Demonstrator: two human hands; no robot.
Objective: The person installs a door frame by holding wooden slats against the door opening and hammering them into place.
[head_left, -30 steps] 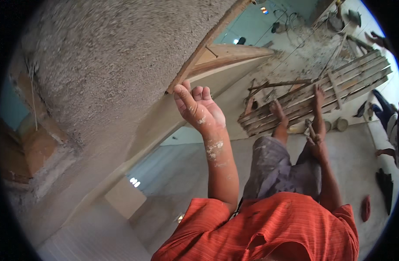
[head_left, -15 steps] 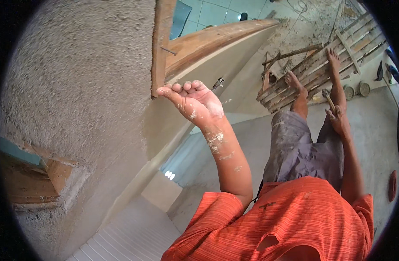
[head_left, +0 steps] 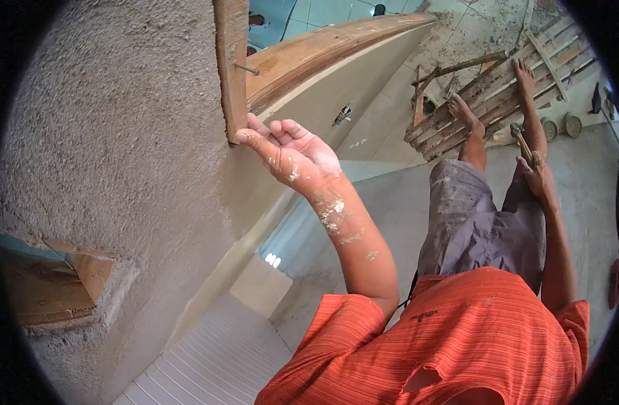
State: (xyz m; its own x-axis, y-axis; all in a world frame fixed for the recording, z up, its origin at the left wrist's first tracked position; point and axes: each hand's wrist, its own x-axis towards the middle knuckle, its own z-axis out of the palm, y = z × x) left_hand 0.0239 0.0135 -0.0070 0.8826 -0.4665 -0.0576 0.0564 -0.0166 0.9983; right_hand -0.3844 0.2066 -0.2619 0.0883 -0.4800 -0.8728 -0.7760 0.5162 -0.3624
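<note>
Left hand (head_left: 296, 154) closer on rough wall's (head_left: 120, 121) board (head_left: 231, 61), apparently clamped, right hand (head_left: 540, 177) around hammer (head_left: 519, 138), floor (head_left: 586, 196) below

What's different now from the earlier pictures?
The view has swung, so the wooden strip looks more upright in the picture, and its nail has come into view since the first one. Nothing was taken up or let go: the left hand stays at the strip's lower end, and the right hand keeps the hammer.
</note>
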